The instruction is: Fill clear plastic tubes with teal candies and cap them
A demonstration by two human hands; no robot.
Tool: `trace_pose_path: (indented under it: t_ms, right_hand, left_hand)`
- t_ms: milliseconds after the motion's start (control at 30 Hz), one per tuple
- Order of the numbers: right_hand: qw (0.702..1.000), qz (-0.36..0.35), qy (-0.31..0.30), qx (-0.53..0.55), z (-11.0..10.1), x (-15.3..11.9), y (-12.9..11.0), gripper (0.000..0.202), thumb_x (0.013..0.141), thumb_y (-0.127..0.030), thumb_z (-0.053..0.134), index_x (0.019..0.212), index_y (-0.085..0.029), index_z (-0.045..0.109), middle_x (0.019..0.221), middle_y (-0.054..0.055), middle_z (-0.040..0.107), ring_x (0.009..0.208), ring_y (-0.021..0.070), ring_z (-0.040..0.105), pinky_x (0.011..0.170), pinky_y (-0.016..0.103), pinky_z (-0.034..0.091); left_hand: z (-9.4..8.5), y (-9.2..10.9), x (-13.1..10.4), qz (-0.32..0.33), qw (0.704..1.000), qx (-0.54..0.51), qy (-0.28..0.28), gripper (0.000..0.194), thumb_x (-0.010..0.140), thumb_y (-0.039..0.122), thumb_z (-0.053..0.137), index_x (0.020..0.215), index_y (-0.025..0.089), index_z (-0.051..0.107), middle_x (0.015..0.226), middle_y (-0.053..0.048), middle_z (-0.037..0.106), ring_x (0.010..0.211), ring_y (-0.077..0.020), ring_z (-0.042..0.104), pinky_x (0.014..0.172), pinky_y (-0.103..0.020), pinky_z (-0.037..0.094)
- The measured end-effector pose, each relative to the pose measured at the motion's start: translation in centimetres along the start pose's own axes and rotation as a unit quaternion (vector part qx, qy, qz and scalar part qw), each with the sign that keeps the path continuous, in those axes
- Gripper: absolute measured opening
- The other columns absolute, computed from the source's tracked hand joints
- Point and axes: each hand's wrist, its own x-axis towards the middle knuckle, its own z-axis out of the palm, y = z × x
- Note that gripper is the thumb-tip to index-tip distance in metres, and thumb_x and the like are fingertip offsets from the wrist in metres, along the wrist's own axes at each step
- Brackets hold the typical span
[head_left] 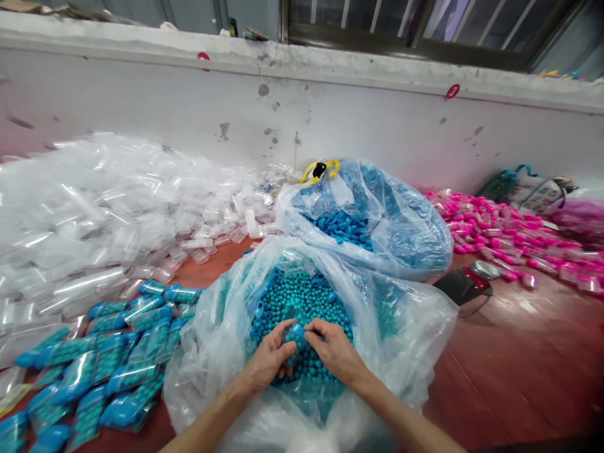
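Note:
A clear plastic bag (212, 352) lies open in front of me, filled with small teal balls (302, 296) and a few blue caps at the edges. Above the balls, my left hand (276, 352) is closed around a small clear container of teal balls with a blue cap (297, 329). The fingertips of my right hand (333, 349) pinch that blue cap from the right side. Most of the container's body is hidden by my left fingers.
Filled blue-capped containers (117, 352) lie at the left, below a large heap of clear containers (117, 207). Behind is a bag of blue caps (406, 220). Pink pieces (500, 229) and a dark cup-like object (465, 283) are at the right.

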Motion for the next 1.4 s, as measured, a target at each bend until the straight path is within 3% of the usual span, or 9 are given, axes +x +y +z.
trace_pose_path:
  t_ms: [300, 500, 667, 800, 900, 1033, 1200, 1267, 1400]
  right_hand:
    - [0.999, -0.022, 0.020, -0.010, 0.2, -0.3, -0.1, 0.024, 0.084, -0.020, 0.041, 0.071, -0.017, 0.061, 0.060, -0.003, 0.052, 0.056, 0.0098, 0.045, 0.057, 0.021, 0.035]
    - [0.997, -0.064, -0.029, 0.018, -0.1, -0.5, 0.8, 0.020, 0.081, -0.020, 0.045, 0.080, -0.018, 0.064, 0.069, 0.000, 0.060, 0.065, 0.0121, 0.052, 0.065, 0.023, 0.039]
    - [0.979, 0.079, -0.099, 0.160, -1.5, 0.2, 1.7, 0.021, 0.070, -0.023, 0.054, 0.088, -0.017, 0.062, 0.073, -0.001, 0.058, 0.054, 0.0098, 0.050, 0.054, 0.023, 0.042]
    - [0.952, 0.154, -0.021, 0.265, -1.2, 0.7, 1.9, 0.052, 0.063, -0.022, 0.059, 0.114, -0.014, 0.050, 0.074, -0.002, 0.058, 0.054, 0.0111, 0.052, 0.053, 0.026, 0.045]
    - [0.980, 0.078, 0.009, 0.182, -0.8, 0.4, 1.0, 0.043, 0.073, -0.024, 0.054, 0.115, -0.014, 0.053, 0.081, 0.002, 0.064, 0.072, 0.0163, 0.059, 0.070, 0.031, 0.047]
    - [0.998, -0.023, -0.053, 0.034, -1.1, -0.5, -0.9, 0.037, 0.086, -0.028, 0.038, 0.117, -0.017, 0.054, 0.115, 0.009, 0.058, 0.108, 0.0208, 0.051, 0.096, 0.037, 0.035]
    - [0.984, 0.026, -0.157, -0.080, -0.3, -1.7, -1.5, 0.097, 0.063, -0.034, 0.069, 0.139, -0.009, 0.014, 0.141, 0.020, 0.023, 0.130, 0.0311, 0.021, 0.102, 0.044, 0.027]
    - [0.983, 0.020, -0.139, -0.114, 0.5, -1.8, -1.4, 0.099, 0.060, -0.031, 0.070, 0.139, -0.007, 0.014, 0.139, 0.023, 0.026, 0.127, 0.0327, 0.027, 0.100, 0.045, 0.031]
    - [0.986, -0.042, -0.027, -0.157, 1.9, -1.9, -1.3, 0.079, 0.062, -0.027, 0.062, 0.131, -0.007, 0.030, 0.122, 0.021, 0.046, 0.111, 0.0311, 0.049, 0.089, 0.044, 0.043]
  left_hand:
    - [0.9, 0.3, -0.1, 0.001, 0.995, -0.097, 0.008, 0.071, 0.065, 0.051, 0.061, 0.120, 0.015, 0.034, 0.052, 0.007, 0.051, 0.031, -0.0039, 0.040, 0.030, -0.014, 0.021]
    - [1.4, 0.4, -0.6, -0.001, 0.995, -0.054, 0.085, 0.048, 0.069, 0.046, 0.056, 0.106, 0.018, 0.042, 0.047, 0.011, 0.044, 0.029, -0.0023, 0.034, 0.029, -0.013, 0.023]
    - [0.8, 0.6, -0.6, -0.012, 1.000, 0.008, 0.020, 0.046, 0.071, 0.046, 0.053, 0.106, 0.019, 0.040, 0.054, 0.009, 0.049, 0.031, -0.0037, 0.041, 0.029, -0.012, 0.026]
    - [1.0, 1.2, -0.8, 0.009, 0.999, 0.042, 0.001, 0.038, 0.075, 0.043, 0.049, 0.104, 0.021, 0.039, 0.061, 0.009, 0.047, 0.034, -0.0025, 0.041, 0.031, -0.013, 0.030]
    - [1.8, 1.7, -1.2, 0.019, 0.998, 0.060, 0.029, 0.037, 0.077, 0.040, 0.048, 0.108, 0.022, 0.038, 0.064, 0.008, 0.043, 0.037, -0.0027, 0.038, 0.034, -0.015, 0.033]
    - [2.5, 1.9, -1.5, 0.023, 0.995, 0.058, 0.083, 0.051, 0.078, 0.037, 0.046, 0.125, 0.023, 0.031, 0.062, 0.008, 0.041, 0.039, -0.0048, 0.034, 0.037, -0.018, 0.035]
    - [2.3, 1.8, -1.4, 0.089, 0.989, 0.036, 0.109, 0.054, 0.073, 0.035, 0.052, 0.123, 0.017, 0.041, 0.105, -0.005, 0.058, 0.088, -0.0170, 0.055, 0.078, -0.027, 0.043]
    - [2.4, 1.9, -1.3, 0.099, 0.987, 0.031, 0.119, 0.050, 0.070, 0.034, 0.055, 0.117, 0.016, 0.046, 0.112, -0.006, 0.056, 0.102, -0.0199, 0.051, 0.089, -0.029, 0.038]
    - [3.0, 2.3, -1.3, 0.075, 0.991, 0.007, 0.110, 0.033, 0.072, 0.033, 0.054, 0.100, 0.016, 0.050, 0.080, 0.000, 0.061, 0.077, -0.0152, 0.055, 0.074, -0.026, 0.042]
